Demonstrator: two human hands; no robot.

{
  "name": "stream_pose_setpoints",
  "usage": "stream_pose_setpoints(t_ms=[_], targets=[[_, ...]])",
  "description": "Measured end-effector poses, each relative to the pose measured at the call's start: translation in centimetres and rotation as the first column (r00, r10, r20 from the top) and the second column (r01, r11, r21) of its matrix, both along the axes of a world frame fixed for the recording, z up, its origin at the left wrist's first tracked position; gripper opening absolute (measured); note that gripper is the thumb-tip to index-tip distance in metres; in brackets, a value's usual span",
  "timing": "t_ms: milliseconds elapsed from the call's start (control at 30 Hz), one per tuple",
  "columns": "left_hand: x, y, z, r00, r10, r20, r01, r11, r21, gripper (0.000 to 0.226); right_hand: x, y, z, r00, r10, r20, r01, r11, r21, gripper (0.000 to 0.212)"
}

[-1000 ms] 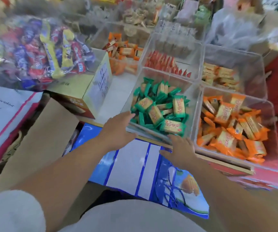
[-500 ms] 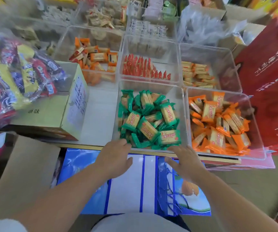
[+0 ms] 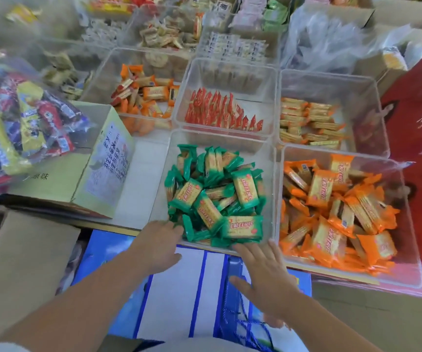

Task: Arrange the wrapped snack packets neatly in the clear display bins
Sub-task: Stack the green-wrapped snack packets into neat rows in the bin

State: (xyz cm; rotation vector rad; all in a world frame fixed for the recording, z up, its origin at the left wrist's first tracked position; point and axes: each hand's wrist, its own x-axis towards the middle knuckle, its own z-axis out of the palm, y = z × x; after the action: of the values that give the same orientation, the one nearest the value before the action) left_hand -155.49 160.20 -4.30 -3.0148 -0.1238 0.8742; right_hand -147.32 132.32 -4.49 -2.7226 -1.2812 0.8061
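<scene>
Compared with the frame one second earlier, the front centre bin is no longer sitting skewed and tilted. It is now lying flat on the tabletop, its right wall running just beside the front right bin.

Judged progress: bin placement is nearing completion; packet arrangement is lagging. The rear centre bin is showing the target condition, with red packets standing in an ordered row. The green packets are lying in a loose heap inside the front centre bin, facing many ways. The orange packets in the front right bin are lying equally jumbled. Both heaps are awaiting straightening.

The left hand is resting at the near left corner, its fingers touching the wall and gripping nothing. The right hand is lying spread at the near right corner, fingers straight, holding nothing.
</scene>
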Motion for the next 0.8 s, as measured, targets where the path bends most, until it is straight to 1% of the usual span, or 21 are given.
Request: stream_pose_setpoints(t_ms=[100, 167, 233, 300, 367, 400, 467, 567, 600, 700, 733, 800], targets=[[-0.4, 0.1, 0.1, 0.997, 0.064, 0.047, -0.063, 0.997, -0.039, 0.057, 0.5, 0.1, 0.2, 0.999, -0.016, -0.036, 0.018, 0.999, 0.042, 0.078], [-0.7, 0.3, 0.5, 0.994, 0.09, 0.068, -0.087, 0.995, -0.05, 0.058, 0.5, 0.7, 0.7, 0.997, -0.06, -0.046, 0.064, 0.994, 0.093, 0.072], [-1.2, 0.5, 0.8, 0.994, 0.064, 0.089, -0.059, 0.997, -0.052, 0.061, 0.4, 1.8, 1.6, 0.986, -0.146, -0.085, 0.162, 0.961, 0.226, 0.06], [-1.7, 0.8, 1.0, 0.993, 0.011, 0.118, -0.005, 0.999, -0.049, 0.066, 0.1, 3.9, 2.6, 0.969, -0.195, -0.151, 0.237, 0.906, 0.352, 0.053], [-2.2, 1.5, 1.2, 0.988, -0.05, 0.147, 0.049, 0.999, 0.012, 0.068, 0.0, 6.7, 3.4, 0.968, -0.175, -0.179, 0.235, 0.883, 0.406, 0.05], [-2.4, 2.0, 1.3, 0.986, -0.073, 0.148, 0.067, 0.997, 0.043, 0.068, -0.1, 8.3, 3.6, 0.967, -0.159, -0.201, 0.229, 0.888, 0.4, 0.05], [-2.7, 3.3, 1.2, 0.986, -0.102, 0.135, 0.098, 0.994, 0.037, 0.067, 0.0, 11.4, 3.8, 0.958, -0.16, -0.239, 0.236, 0.912, 0.334, 0.051], [-3.2, 5.0, 0.7, 0.974, -0.151, 0.171, 0.164, 0.985, -0.062, 0.059, 0.2, 15.4, 3.4, 0.939, -0.259, -0.225, 0.295, 0.945, 0.141, 0.042], [-3.4, 5.5, 0.5, 0.966, -0.184, 0.18, 0.201, 0.976, -0.081, 0.059, 0.1, 16.3, 3.1, 0.936, -0.288, -0.201, 0.306, 0.95, 0.064, 0.037], [-3.8, 6.2, -0.2, 0.947, -0.269, 0.174, 0.288, 0.953, -0.092, 0.069, -0.1, 18.1, 2.6, 0.94, -0.339, -0.047, 0.329, 0.932, -0.151, 0.024], [-3.9, 6.4, -0.4, 0.945, -0.275, 0.178, 0.296, 0.95, -0.104, 0.073, -0.1, 18.4, 2.5, 0.935, -0.353, -0.01, 0.346, 0.921, -0.177, 0.025], [-4.1, 6.8, -0.7, 0.944, -0.261, 0.203, 0.295, 0.942, -0.159, 0.076, -0.2, 18.9, 2.6, 0.93, -0.367, 0.007, 0.363, 0.917, -0.166, 0.028]])
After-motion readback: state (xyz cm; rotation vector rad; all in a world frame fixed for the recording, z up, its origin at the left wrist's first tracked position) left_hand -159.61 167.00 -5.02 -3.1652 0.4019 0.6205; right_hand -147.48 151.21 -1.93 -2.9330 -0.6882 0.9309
